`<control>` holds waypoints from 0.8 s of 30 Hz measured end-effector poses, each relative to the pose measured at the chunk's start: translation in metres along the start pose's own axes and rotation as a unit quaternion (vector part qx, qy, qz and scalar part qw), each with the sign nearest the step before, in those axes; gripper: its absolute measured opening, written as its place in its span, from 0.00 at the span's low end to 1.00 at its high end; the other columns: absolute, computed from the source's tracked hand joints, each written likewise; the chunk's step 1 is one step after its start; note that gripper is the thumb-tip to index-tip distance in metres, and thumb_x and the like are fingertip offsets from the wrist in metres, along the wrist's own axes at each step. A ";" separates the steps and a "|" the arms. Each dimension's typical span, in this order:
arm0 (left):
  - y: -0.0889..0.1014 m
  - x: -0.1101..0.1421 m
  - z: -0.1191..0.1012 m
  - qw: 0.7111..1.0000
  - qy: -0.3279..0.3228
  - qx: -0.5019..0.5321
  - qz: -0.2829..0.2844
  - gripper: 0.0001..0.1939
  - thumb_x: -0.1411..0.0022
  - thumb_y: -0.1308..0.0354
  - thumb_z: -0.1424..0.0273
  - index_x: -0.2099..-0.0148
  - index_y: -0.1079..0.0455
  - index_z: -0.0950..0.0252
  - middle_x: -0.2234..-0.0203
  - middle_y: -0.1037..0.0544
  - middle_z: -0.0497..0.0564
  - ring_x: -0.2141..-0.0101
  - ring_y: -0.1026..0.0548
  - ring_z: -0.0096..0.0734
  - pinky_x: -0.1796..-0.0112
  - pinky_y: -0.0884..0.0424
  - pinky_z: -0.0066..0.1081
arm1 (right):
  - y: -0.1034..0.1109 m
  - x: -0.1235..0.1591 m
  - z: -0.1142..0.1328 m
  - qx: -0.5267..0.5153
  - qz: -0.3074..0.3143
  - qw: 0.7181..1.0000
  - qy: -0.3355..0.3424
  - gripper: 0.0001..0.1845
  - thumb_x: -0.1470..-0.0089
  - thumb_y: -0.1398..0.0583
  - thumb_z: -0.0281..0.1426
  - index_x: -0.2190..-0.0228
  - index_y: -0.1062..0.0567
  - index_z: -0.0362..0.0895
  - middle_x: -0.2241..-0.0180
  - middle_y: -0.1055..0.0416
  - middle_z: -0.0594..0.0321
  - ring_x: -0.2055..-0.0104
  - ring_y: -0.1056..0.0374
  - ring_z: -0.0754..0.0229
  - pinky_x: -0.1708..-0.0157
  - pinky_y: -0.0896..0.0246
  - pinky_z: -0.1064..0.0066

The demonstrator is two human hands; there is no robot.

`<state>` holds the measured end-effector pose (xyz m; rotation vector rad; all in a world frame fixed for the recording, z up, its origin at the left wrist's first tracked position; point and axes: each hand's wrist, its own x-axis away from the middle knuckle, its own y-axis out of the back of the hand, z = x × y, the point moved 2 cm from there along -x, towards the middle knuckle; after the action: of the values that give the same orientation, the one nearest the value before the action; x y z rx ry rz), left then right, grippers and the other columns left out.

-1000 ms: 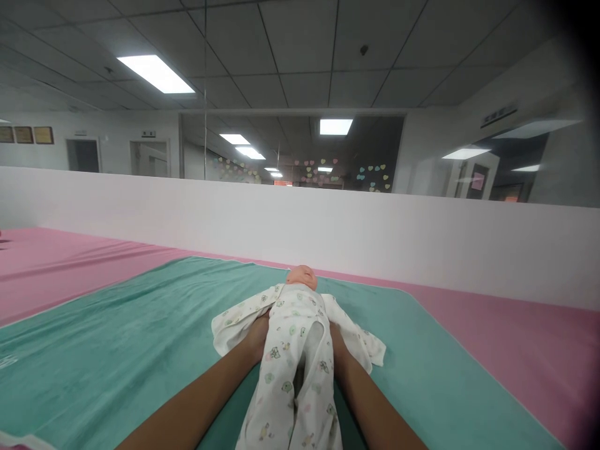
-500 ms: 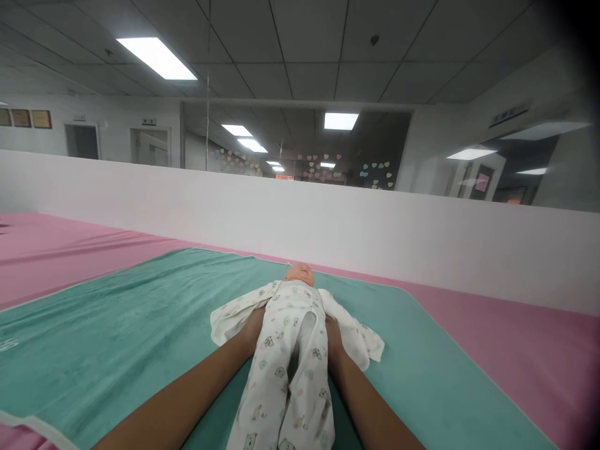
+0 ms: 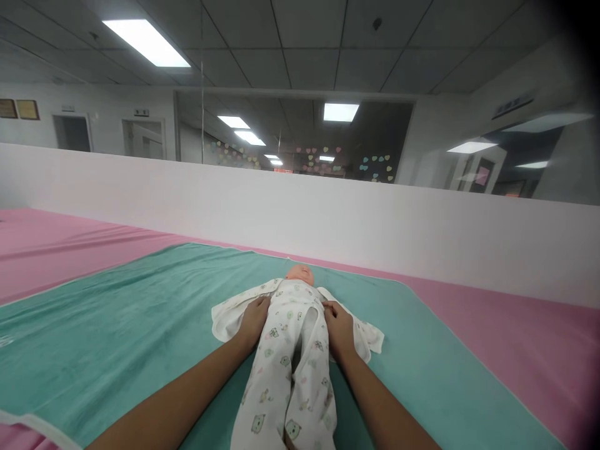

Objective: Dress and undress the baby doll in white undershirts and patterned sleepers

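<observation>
head: two hands (image 3: 254, 324) (image 3: 340, 328) touch one doll (image 3: 294, 299) on one sheet (image 3: 154, 312)

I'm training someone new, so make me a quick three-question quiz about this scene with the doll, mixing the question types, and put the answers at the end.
1. Multiple choice: what colour is the cloth directly under the doll?
A pink
B teal
C yellow

2. True or false: both hands are on the same side of the doll's body.

3. Short answer: which end of the doll is nearer the white wall, its head or its trouser legs?

Key: 1 B. 2 False: the left hand and the right hand are on opposite sides. 3 The head.
</observation>
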<state>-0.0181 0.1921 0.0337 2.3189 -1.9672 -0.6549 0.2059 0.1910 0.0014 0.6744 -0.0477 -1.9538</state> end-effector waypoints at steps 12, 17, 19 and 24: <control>-0.005 -0.012 0.005 0.997 -0.070 -0.023 -0.016 0.14 0.44 0.52 0.62 0.63 0.30 0.65 0.70 0.27 0.50 0.68 0.31 0.33 0.64 0.37 0.32 | -0.011 -0.042 0.049 -0.058 0.086 0.991 0.088 0.12 0.54 0.47 0.33 0.68 0.27 0.45 0.63 0.28 0.63 0.60 0.35 0.60 0.56 0.45 0.69; -0.007 -0.009 0.002 0.984 -0.177 -0.022 0.025 0.14 0.42 0.53 0.63 0.62 0.29 0.63 0.73 0.29 0.48 0.70 0.33 0.30 0.65 0.38 0.29 | -0.043 -0.064 0.073 0.089 0.227 0.962 0.123 0.11 0.57 0.44 0.37 0.75 0.28 0.43 0.70 0.30 0.64 0.67 0.37 0.63 0.65 0.46 0.72; -0.005 -0.008 0.001 0.982 -0.181 -0.046 0.016 0.14 0.42 0.53 0.62 0.67 0.30 0.64 0.78 0.32 0.46 0.73 0.35 0.28 0.68 0.40 0.27 | -0.048 -0.074 0.080 0.161 0.303 0.932 0.119 0.13 0.58 0.42 0.41 0.77 0.30 0.43 0.75 0.33 0.66 0.72 0.41 0.64 0.71 0.49 0.73; -0.007 -0.005 0.001 0.976 -0.177 -0.129 0.003 0.16 0.42 0.53 0.60 0.74 0.34 0.63 0.86 0.43 0.42 0.79 0.39 0.26 0.73 0.45 0.26 | -0.055 -0.086 0.095 0.223 0.444 0.843 0.209 0.11 0.57 0.41 0.38 0.78 0.32 0.42 0.72 0.35 0.66 0.70 0.43 0.65 0.71 0.51 0.75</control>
<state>-0.0128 0.1985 0.0328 2.1543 -1.8694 -1.3167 0.1432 0.2655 0.1016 1.1237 -0.4732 -0.8674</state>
